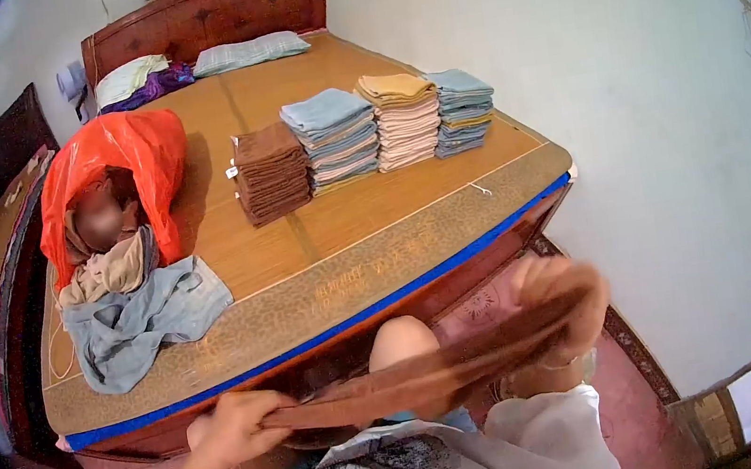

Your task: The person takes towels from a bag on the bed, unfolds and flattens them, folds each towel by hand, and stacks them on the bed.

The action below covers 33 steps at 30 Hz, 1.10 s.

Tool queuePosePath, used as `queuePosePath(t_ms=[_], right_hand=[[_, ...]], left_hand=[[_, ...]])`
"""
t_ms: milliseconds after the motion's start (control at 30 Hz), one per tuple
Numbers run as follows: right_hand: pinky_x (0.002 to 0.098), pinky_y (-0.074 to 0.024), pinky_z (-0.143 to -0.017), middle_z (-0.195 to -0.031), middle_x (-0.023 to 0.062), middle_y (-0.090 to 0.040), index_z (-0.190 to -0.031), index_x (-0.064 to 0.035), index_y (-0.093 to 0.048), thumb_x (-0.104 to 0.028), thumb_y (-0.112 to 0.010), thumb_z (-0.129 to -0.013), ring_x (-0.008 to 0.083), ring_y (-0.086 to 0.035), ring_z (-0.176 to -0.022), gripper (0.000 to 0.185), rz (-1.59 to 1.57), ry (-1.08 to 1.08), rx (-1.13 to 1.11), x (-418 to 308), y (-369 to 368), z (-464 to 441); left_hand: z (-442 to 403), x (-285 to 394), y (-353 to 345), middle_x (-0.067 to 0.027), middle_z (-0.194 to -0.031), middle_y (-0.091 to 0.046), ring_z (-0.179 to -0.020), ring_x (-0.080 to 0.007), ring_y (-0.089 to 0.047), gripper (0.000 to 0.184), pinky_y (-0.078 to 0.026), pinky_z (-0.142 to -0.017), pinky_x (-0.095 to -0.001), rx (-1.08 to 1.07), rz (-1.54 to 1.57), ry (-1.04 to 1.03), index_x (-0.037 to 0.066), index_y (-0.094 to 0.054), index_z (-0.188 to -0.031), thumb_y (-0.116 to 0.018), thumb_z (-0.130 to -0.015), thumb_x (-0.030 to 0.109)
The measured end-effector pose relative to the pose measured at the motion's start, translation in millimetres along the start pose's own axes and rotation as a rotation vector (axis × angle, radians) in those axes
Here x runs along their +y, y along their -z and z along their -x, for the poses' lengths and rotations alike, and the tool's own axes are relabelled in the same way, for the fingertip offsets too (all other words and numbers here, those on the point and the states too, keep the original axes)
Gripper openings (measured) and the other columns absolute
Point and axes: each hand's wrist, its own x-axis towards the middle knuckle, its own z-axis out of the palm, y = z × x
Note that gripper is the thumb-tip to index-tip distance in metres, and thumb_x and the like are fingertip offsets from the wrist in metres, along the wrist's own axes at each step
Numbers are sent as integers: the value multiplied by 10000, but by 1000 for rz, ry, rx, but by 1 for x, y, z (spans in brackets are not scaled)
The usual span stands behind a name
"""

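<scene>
A brown towel (442, 376) is stretched between my two hands, above my lap and in front of the bed. My left hand (244, 427) grips one end, its fingers pinched on the cloth. At the other end my right hand (569, 299) is raised higher and smeared by motion, with the towel wrapped over it. On the bed stand a stack of brown towels (271, 177), a blue-topped stack (332, 141), a yellow-topped stack (402, 122) and another blue-topped stack (464, 111).
An orange-red plastic bag (112, 141) lies open on the bed's left side, with brown cloth inside. Beige cloth (110, 269) and a grey-blue cloth (145, 317) spill from it. Pillows (249, 53) lie by the headboard (209, 14). A white wall (649, 151) stands at the right.
</scene>
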Motion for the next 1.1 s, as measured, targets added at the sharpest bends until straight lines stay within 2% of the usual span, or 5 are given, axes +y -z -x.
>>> queuePosePath(t_ms=[267,600,900,1000,1100], right_hand=[[272,-434,-784,-916,47,-599,-968,37,-584,-204,-557,-891,132,-540,-858,255,378,-338,248,69,61,-36],[236,-421,-825,-945,39,-615,-1025,38,-595,-87,-550,-868,106,-543,-902,206,641,-220,-54,160,86,-141],[311,-454,-851,-956,90,-645,-864,-30,-645,105,-479,-687,210,-602,-930,278,871,-498,-513,168,162,-5],[311,-463,-825,-947,149,-642,-891,-58,-669,56,-533,-673,274,-607,-898,282,1045,-782,-792,186,182,49],[354,-475,-768,-896,173,-637,-937,-57,-661,7,-559,-677,315,-604,-836,286,1040,-610,-848,181,163,42]], left_hand=[[66,-36,46,-52,-619,-521,-619,-82,-494,210,-429,-565,-265,361,150,622,12,-588,-754,-726,-678,150],[8,-57,149,-86,-627,-425,-625,-134,-412,154,-377,-584,-289,1099,-472,180,12,-416,-729,-566,-705,-17],[51,-108,51,-126,-741,-520,-735,-339,-508,243,-407,-632,-409,613,-560,98,55,-473,-722,-655,-571,-1],[65,-114,20,-139,-810,-577,-794,-350,-545,224,-430,-677,-415,215,-333,318,56,-554,-793,-700,-670,171],[54,-115,23,-145,-855,-603,-844,-346,-566,245,-447,-715,-396,358,-290,323,45,-584,-848,-669,-746,251]])
